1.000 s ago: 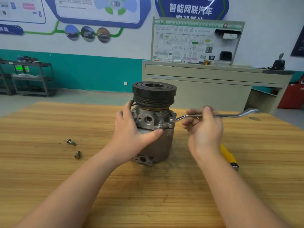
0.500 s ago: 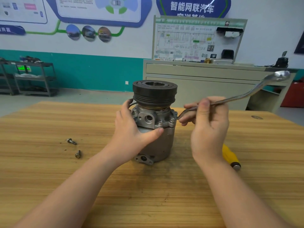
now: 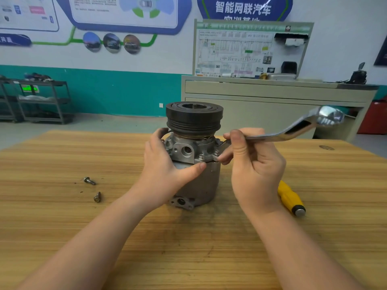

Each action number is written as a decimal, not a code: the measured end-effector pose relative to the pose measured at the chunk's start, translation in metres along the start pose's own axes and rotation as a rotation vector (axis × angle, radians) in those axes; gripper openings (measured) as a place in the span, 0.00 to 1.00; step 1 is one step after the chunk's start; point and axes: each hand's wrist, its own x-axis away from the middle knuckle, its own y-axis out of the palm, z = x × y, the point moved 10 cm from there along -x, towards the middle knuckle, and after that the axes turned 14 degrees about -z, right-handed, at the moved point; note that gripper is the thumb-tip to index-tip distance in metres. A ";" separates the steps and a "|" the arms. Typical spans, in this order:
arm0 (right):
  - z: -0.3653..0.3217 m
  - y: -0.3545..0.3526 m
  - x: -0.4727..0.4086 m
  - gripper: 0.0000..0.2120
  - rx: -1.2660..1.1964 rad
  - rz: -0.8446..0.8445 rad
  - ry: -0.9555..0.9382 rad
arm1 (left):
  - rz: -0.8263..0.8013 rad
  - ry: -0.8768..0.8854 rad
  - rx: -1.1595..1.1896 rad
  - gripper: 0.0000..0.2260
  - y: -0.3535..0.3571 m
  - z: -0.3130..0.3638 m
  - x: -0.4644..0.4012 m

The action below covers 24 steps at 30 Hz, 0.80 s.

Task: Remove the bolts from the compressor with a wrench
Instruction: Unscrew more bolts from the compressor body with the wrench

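1. Compressor (image 3: 194, 164) upright on wooden table (image 3: 62, 206), pulley end up, long axis vertical, about mid-table.
2. Left hand (image 3: 161, 170) wrapped round left side of the housing, thumb laid across the front just under the flange, fingers curled behind. Bracing grip.
3. Right hand (image 3: 253, 164) pinching wrench (image 3: 293, 130) shank between thumb and curled fingers, just right of the housing.
4. Wrench long axis running from flange up and out to the right; far ring end raised, clear of the table, pointing right and away. Near end tucked behind the right fingers at the flange's right edge. Can't tell whether seated on a bolt head.
5. Key relation: right-side flange bolt (image 3: 216, 152) sits immediately left of the right fingertips, bolt axis vertical, head up. Right hand nearer by far. Front bolt (image 3: 201, 156) just above the left thumb, also head up.
6. Judgement: probably resetting wrench onto the right-side bolt; next move needs shank brought down level so the head drops square over the hex. Tilted as is, likely to slip or round it.
7. Two loose bolts (image 3: 90, 181) (image 3: 97, 197) lying on their sides on the table, well left of compressor. Yellow-handled tool (image 3: 291, 198) flat on the table beyond the right wrist.
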 end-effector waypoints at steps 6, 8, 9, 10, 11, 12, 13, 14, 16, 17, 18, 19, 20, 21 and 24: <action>-0.020 0.015 0.003 0.05 0.184 -0.155 -0.178 | -0.043 -0.025 0.029 0.53 0.003 -0.005 -0.002; -0.027 0.029 0.005 0.02 0.279 -0.255 -0.241 | 0.008 -0.028 0.021 0.50 -0.001 -0.005 -0.008; -0.029 0.035 0.006 0.02 0.309 -0.293 -0.265 | 0.050 -0.025 0.018 0.45 -0.004 -0.005 -0.010; -0.030 0.038 0.006 0.02 0.329 -0.308 -0.281 | 0.074 -0.038 0.051 0.40 -0.006 -0.007 -0.012; -0.031 0.038 0.006 0.05 0.333 -0.297 -0.284 | 0.085 -0.064 0.078 0.38 -0.007 -0.011 -0.013; -0.030 0.034 0.006 0.08 0.309 -0.261 -0.272 | 0.066 -0.065 0.074 0.41 -0.005 -0.012 -0.013; -0.025 0.027 0.004 0.09 0.231 -0.196 -0.222 | 0.014 -0.044 0.036 0.46 0.000 -0.011 -0.009; -0.017 0.017 0.001 0.10 0.091 -0.114 -0.134 | -0.018 -0.013 0.001 0.49 0.003 -0.007 -0.006; 0.017 -0.003 0.000 0.09 -0.264 0.103 0.111 | -0.020 -0.005 0.012 0.51 0.002 -0.006 0.000; 0.040 -0.010 0.003 0.09 -0.408 0.213 0.260 | -0.006 -0.001 0.021 0.50 0.001 -0.005 -0.001; 0.064 -0.011 0.009 0.09 -0.535 0.284 0.429 | 0.006 0.002 0.021 0.50 0.001 -0.005 -0.001; 0.085 -0.007 0.015 0.10 -0.673 0.313 0.598 | 0.011 0.001 0.020 0.49 0.001 -0.004 -0.001; 0.101 0.001 0.022 0.11 -0.823 0.322 0.750 | 0.012 0.002 0.019 0.49 0.001 -0.004 -0.002; 0.110 0.009 0.029 0.11 -0.976 0.336 0.862 | 0.012 0.005 0.017 0.49 0.000 -0.004 -0.002; 0.120 0.012 0.033 0.14 -1.256 0.467 0.902 | 0.015 0.010 0.018 0.49 0.000 -0.006 -0.001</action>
